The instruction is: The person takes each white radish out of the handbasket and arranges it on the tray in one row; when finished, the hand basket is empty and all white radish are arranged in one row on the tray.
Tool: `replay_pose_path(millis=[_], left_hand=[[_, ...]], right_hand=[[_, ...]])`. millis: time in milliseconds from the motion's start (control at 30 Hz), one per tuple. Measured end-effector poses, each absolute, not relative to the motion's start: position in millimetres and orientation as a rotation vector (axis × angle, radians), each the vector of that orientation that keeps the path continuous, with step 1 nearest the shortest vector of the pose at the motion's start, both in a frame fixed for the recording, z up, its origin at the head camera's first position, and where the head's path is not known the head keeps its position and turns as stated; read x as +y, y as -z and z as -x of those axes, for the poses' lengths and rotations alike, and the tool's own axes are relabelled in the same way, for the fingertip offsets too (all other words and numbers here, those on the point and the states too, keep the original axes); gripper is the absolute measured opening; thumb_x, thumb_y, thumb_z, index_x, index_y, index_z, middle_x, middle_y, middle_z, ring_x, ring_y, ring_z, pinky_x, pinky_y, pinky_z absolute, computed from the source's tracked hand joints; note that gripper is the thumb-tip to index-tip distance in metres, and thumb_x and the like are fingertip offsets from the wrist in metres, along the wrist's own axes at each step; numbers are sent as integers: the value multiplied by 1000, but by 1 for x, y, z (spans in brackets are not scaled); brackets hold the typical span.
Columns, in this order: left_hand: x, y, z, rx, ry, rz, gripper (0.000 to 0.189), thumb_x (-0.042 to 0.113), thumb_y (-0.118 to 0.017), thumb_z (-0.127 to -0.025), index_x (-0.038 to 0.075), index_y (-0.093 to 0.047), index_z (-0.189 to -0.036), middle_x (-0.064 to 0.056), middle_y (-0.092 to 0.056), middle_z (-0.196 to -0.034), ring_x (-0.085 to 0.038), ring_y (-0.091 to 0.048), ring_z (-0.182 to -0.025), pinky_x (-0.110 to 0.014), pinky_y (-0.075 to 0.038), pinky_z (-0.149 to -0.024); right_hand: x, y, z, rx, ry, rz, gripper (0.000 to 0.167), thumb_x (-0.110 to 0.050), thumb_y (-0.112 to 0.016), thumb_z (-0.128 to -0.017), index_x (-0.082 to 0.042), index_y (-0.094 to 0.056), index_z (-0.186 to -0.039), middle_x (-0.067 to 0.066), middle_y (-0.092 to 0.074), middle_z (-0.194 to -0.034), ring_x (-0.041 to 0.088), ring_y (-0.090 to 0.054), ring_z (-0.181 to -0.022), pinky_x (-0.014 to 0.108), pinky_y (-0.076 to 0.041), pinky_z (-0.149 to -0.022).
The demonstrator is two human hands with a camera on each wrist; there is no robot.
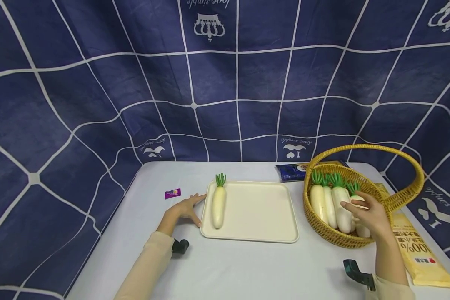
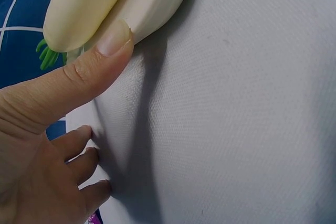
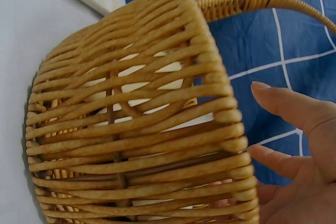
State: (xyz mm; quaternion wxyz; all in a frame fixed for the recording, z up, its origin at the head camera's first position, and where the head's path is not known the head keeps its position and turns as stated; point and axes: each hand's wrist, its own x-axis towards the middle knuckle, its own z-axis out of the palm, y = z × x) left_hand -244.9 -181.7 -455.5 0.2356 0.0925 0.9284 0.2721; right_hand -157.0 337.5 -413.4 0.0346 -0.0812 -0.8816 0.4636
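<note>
A cream tray (image 1: 258, 212) lies on the white table, with one white radish (image 1: 218, 206) with a green top along its left side. My left hand (image 1: 183, 210) is at the tray's left edge, fingers spread; in the left wrist view its thumb (image 2: 100, 59) is against the rim. On the right stands a wicker basket (image 1: 333, 237) holding several white radishes (image 1: 339, 204). Over its right side reaches my right hand (image 1: 371, 214), beside the rightmost radish. In the right wrist view, thumb and fingers stand apart at the basket's rim, some fingers partly hidden behind the weave.
The basket's tall handle (image 1: 367, 146) arches above it. A dark blue packet (image 1: 290, 172) lies behind the basket, and a long yellow package (image 1: 416, 250) lies to its right. A small purple packet (image 1: 172, 193) is left of the tray. A blue checked cloth (image 1: 217, 83) hangs behind.
</note>
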Motion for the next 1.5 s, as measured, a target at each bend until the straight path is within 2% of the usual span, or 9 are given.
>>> replay_pose_path(millis=[100,167,233,333,500,700,1000,1167,1500], left_hand=[[-182,456,245,2543,-753,-256,111,16,-89,-56,15,-29,-148,-22,-13,-155,-44,-7,-141,-66,-9,-109],[-183,456,245,2539,-759,-254,111,16,-89,-56,15,-29,-149,-21,-13,-155,-43,-6,-141,-65,-8,-109],[-183,457,245,2540,-758,-259,111,16,-89,-55,14,-29,-148,-22,-13,-155,-43,-6,-141,-65,-8,-109],[-183,457,246,2541,-763,-263,110,15,-89,-55,14,-30,-148,-22,-13,-154,-43,-6,-141,-64,-8,-110],[-183,458,246,2546,-761,-264,110,15,-89,-55,14,-30,-148,-22,-14,-154,-43,-7,-141,-65,-8,-109],[-182,457,246,2549,-761,-262,110,14,-89,-55,14,-31,-148,-22,-14,-154,-43,-7,-141,-65,-9,-109],[-182,457,246,2545,-750,-259,110,16,-89,-55,15,-30,-148,-22,-13,-155,-43,-7,-141,-66,-8,-109],[-183,457,245,2545,-763,-255,110,16,-89,-55,15,-30,-148,-22,-13,-155,-43,-7,-141,-66,-8,-108],[-184,457,245,2560,-749,-267,109,16,-89,-56,15,-31,-148,-22,-15,-154,-43,-9,-141,-66,-10,-109]], right_hand=[[340,414,160,-2764,-1389,292,85,-36,-62,-89,12,-17,-143,39,-38,-129,28,-59,-90,30,-52,-68],[341,415,162,-2814,-1381,311,88,-39,-61,-89,12,-14,-144,41,-35,-131,46,-51,-104,42,-52,-77],[342,415,165,-2860,-1381,328,91,-41,-60,-89,12,-10,-144,42,-31,-133,55,-39,-115,53,-47,-85],[342,416,169,-2922,-1373,336,92,-43,-57,-90,12,-7,-144,43,-29,-134,57,-35,-118,60,-41,-91],[343,418,175,-2967,-1322,317,89,-40,-57,-90,14,-10,-143,46,-32,-130,56,-42,-113,44,-51,-78],[344,420,179,-2966,-1333,297,87,-38,-58,-90,16,-13,-141,46,-36,-126,52,-50,-106,33,-52,-67],[342,417,182,-2989,-1249,357,88,-42,-61,-87,20,-23,-136,44,-44,-123,51,-53,-104,41,-53,-73],[340,414,182,-2981,-1217,360,89,-38,-62,-86,23,-20,-136,45,-44,-120,52,-52,-103,44,-51,-74],[336,411,181,-2948,-1204,340,85,-34,-59,-88,24,-18,-135,46,-45,-117,51,-54,-99,42,-52,-72]])
